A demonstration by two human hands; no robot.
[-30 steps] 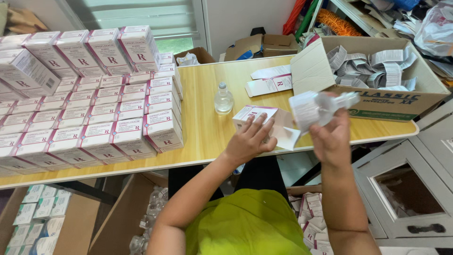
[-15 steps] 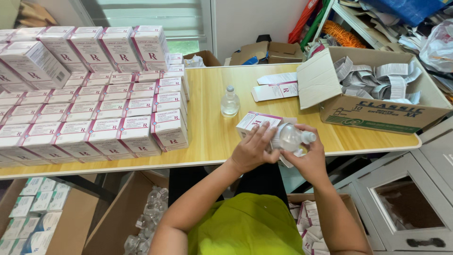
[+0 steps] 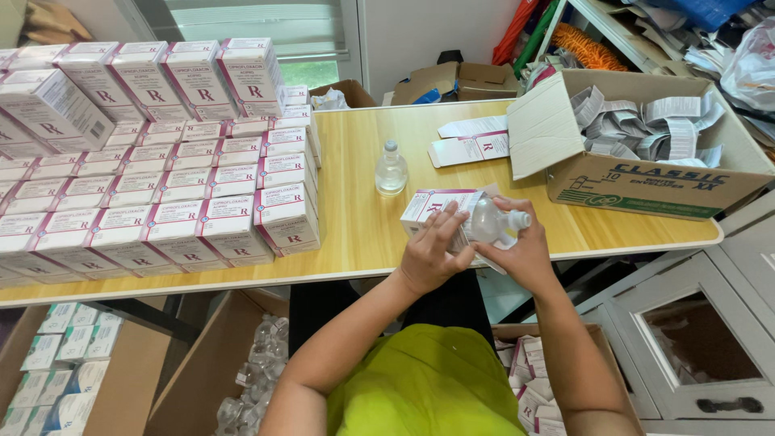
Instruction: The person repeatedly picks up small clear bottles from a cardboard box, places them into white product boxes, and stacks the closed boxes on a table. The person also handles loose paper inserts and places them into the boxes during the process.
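My right hand (image 3: 517, 252) grips a clear plastic bottle (image 3: 492, 220) with a white cap, held on its side over the near table edge. My left hand (image 3: 428, 250) holds a white and pink carton (image 3: 432, 205) right beside the bottle, together with a folded paper leaflet that shows under the bottle. The bottle's base sits at the carton's open end. Another clear bottle (image 3: 391, 171) stands upright on the wooden table (image 3: 355, 234) a little beyond my hands.
Stacked white and pink cartons (image 3: 161, 194) fill the table's left half. An open cardboard box (image 3: 646, 173) of folded leaflets sits at the right, flat cartons (image 3: 472, 145) beside it. Boxes of bottles (image 3: 250, 379) and cartons stand on the floor below. A grey cabinet (image 3: 710, 323) is at right.
My right hand went from holding a leaflet up by the cardboard box to gripping the bottle near the table edge. My left hand has lifted the carton against the bottle.
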